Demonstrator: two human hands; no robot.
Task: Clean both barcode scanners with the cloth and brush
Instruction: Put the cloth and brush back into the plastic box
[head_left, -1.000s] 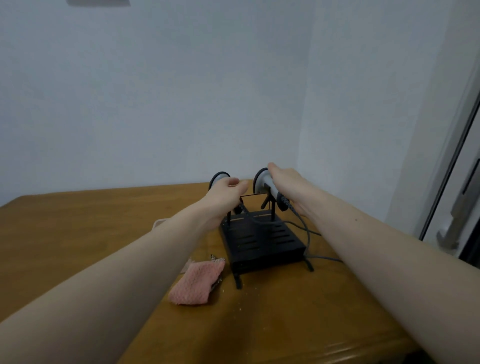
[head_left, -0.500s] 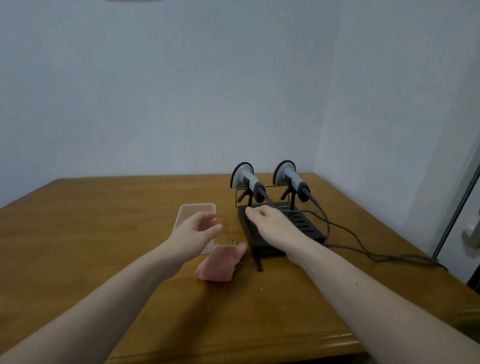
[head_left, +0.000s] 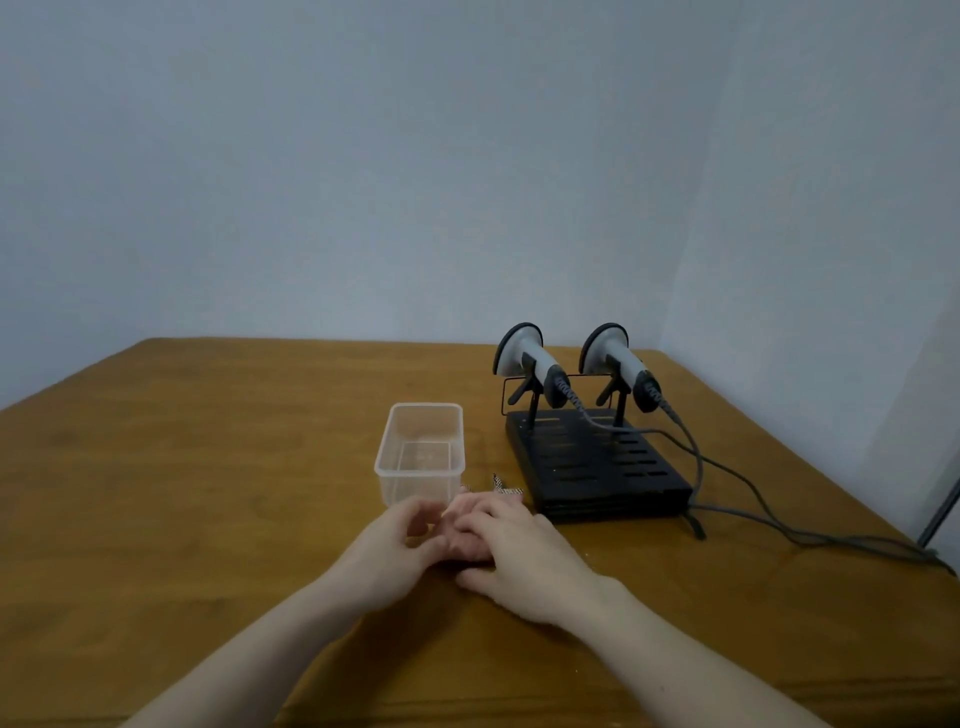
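Barcode scanners (head_left: 574, 371) are kept docked on stand (head_left: 597, 465), while cloth, mostly hidden, is covered by right hand (head_left: 519, 558), fingers flat; left hand (head_left: 395, 551), grip indeterminate.

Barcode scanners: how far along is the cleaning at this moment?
Both barcode scanners sit on the black stand; whether they are clean cannot be told. In hand: the left hand and right hand meet over the pink cloth, beside the plastic container. Left: any wiping or brushing; the brush is not clearly visible.
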